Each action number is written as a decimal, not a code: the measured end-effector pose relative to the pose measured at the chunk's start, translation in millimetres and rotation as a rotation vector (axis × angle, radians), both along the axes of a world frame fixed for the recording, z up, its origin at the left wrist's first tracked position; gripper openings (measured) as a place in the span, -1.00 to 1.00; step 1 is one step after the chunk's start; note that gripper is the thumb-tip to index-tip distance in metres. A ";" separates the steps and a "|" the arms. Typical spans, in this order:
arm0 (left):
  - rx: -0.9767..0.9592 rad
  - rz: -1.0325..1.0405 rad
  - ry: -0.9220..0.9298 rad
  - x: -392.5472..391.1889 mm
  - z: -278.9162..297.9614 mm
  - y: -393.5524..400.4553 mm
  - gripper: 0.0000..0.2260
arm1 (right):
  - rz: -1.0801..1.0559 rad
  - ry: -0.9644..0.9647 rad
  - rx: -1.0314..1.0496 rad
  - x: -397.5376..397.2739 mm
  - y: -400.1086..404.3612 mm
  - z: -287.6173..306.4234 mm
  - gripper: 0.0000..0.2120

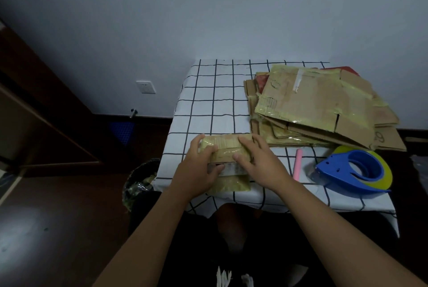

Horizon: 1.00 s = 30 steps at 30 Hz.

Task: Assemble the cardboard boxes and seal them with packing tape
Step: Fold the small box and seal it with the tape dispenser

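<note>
**Both hands forming a small cardboard box at the table's near edge**

I am looking down at a table under a white cloth with a black grid [208, 105]. A small brown cardboard box wrapped in yellowish old tape [225, 147] is sitting at the near edge, directly in front of me. My left hand [199, 166] is curling round its left end, thumb on top. My right hand [259, 166] is lying over its right side, fingers bent across the top, pressing and gripping it. The box looks light, thin-walled and easy to crush, and the glossy tape may be slippery, so holding at the corners and edges seems safest. A stack of flattened brown cardboard boxes [319, 105] is lying far right. A blue tape dispenser with a yellow roll [354, 173] is resting near right, beside a pink stick-shaped object [298, 163].
</note>
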<state>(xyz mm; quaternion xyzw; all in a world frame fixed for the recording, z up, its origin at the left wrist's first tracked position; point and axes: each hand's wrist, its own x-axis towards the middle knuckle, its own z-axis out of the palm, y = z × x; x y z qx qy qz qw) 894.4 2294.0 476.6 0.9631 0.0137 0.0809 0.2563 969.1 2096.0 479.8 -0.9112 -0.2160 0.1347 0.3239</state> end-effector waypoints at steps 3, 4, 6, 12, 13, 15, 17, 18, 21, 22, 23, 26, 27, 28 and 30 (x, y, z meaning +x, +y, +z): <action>0.046 0.003 -0.040 2.1 1.1 -9.7 -0.62 | 0.004 0.022 -0.023 1.0 0.9 3.0 -0.41; 0.047 0.019 -0.029 3.3 0.7 -13.4 -0.62 | 0.012 0.017 -0.020 0.5 -0.3 5.4 -0.41; 0.031 0.067 -0.017 3.6 -1.2 -18.8 -0.59 | 0.023 -0.032 0.008 -2.9 -7.1 13.1 -0.41; 0.226 0.023 -0.035 4.3 -11.0 -18.6 -0.51 | -0.194 -0.321 -0.137 -6.9 -82.7 27.8 -0.56; 0.257 0.038 -0.030 4.2 -9.3 -21.6 -0.51 | -0.234 -0.348 -0.170 -8.0 -98.6 28.4 -0.56; 0.307 0.082 -0.042 3.0 -7.0 -29.7 -0.53 | -0.324 -0.376 -0.242 -11.0 -131.0 25.5 -0.52; 0.310 0.109 -0.023 1.3 -4.1 -36.9 -0.56 | -0.396 -0.359 -0.336 -15.5 -159.3 22.5 -0.37; 0.297 0.110 -0.004 1.5 -3.1 -39.4 -0.58 | -0.420 -0.302 -0.404 -19.1 -170.9 22.4 -0.33; 0.252 0.102 0.015 3.2 -0.8 -43.0 -0.63 | -0.399 -0.110 -0.549 -25.1 -193.9 14.2 -0.24; 0.243 0.099 0.020 3.3 0.3 -43.7 -0.63 | -0.374 -0.070 -0.568 -26.7 -197.6 11.0 -0.23; 0.239 0.098 0.026 3.6 1.5 -44.3 -0.63 | -0.357 -0.060 -0.573 -28.3 -200.1 7.8 -0.24; 0.233 0.096 0.050 4.5 2.8 -45.1 -0.62 | -0.390 -0.109 -0.549 -29.5 -201.5 -1.8 -0.36; 0.236 0.095 0.057 4.7 3.4 -45.3 -0.62 | -0.410 -0.123 -0.534 -28.5 -200.7 -3.3 -0.40; 0.240 0.092 0.062 4.7 4.1 -45.4 -0.62 | -0.420 -0.126 -0.527 -27.4 -199.6 -3.6 -0.43; 0.250 0.087 0.063 4.7 4.7 -45.3 -0.62 | -0.415 -0.117 -0.534 -24.1 -198.1 -3.7 -0.46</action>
